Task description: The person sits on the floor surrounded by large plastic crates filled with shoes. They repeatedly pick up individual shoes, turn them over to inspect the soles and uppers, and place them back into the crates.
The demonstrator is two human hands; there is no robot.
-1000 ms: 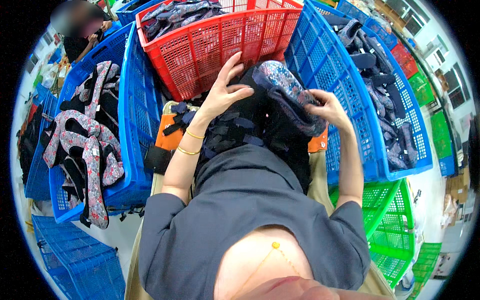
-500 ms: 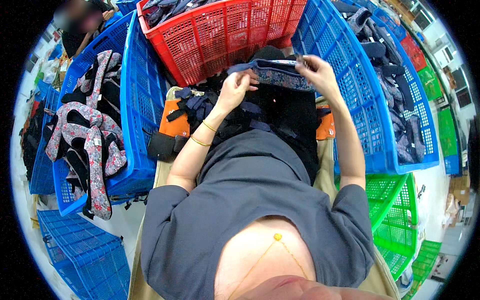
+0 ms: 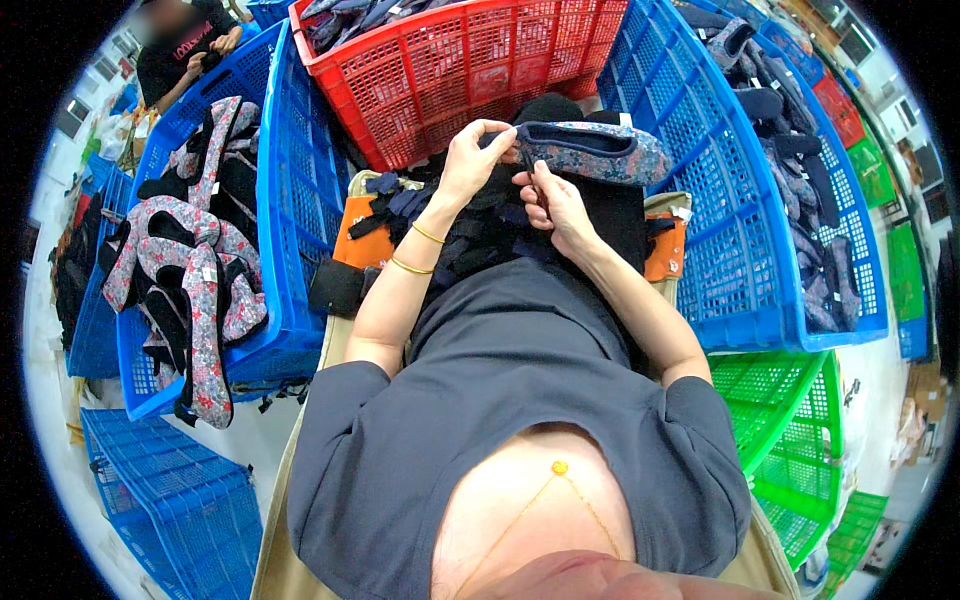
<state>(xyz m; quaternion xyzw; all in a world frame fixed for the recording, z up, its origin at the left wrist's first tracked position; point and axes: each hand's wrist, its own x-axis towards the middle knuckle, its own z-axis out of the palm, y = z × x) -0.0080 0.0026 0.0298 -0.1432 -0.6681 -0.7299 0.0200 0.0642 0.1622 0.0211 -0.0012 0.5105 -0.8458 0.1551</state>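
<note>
Crates ring your seat so everything sits within reach: a red crate (image 3: 470, 70) ahead, a blue crate (image 3: 290, 200) of floral pieces at your left, another blue crate (image 3: 740, 230) at your right. On your lap lies a heap of dark straps (image 3: 480, 235). Above it you hold a floral shoe upper (image 3: 590, 150) level at working height. Your left hand (image 3: 470, 160) pinches its near end, fingers closed, steadying it. Your right hand (image 3: 555, 205) is curled just under it; whether it holds a small tool I cannot tell.
</note>
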